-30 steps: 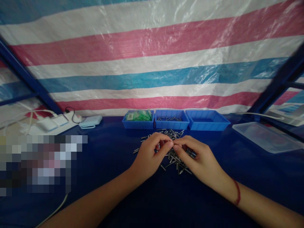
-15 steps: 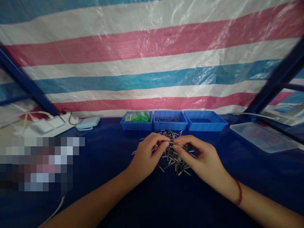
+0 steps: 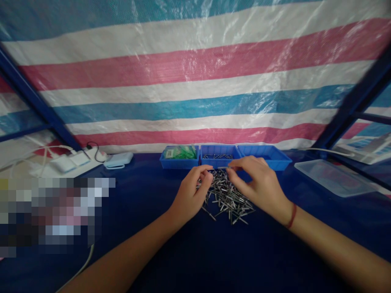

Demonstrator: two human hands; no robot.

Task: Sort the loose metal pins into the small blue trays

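Observation:
A heap of metal blind rivets [image 3: 229, 195] lies on the blue tabletop between my hands. My right hand [image 3: 259, 179] is above the heap's right side, thumb and forefinger closed on one blind rivet [image 3: 222, 167] that points left, close to the middle bin's front wall. On the left side of the heap, my left hand [image 3: 192, 187] has thumb and forefinger apart, with nothing visible between them. The other fingers of that hand are partly hidden.
Behind the heap stand three blue bins: the left bin [image 3: 180, 163] holds green packets, the middle bin [image 3: 218, 150] some rivets, the right bin [image 3: 279, 163] shows a bare floor. A clear plastic lid [image 3: 334, 177] lies right; a power strip [image 3: 76, 160] and light-blue case [image 3: 118, 160] are left.
My hands have come apart from their meeting point over the heap. My right hand has moved up toward the bins with the rivet, and my left fingers have parted. The view has shifted slightly.

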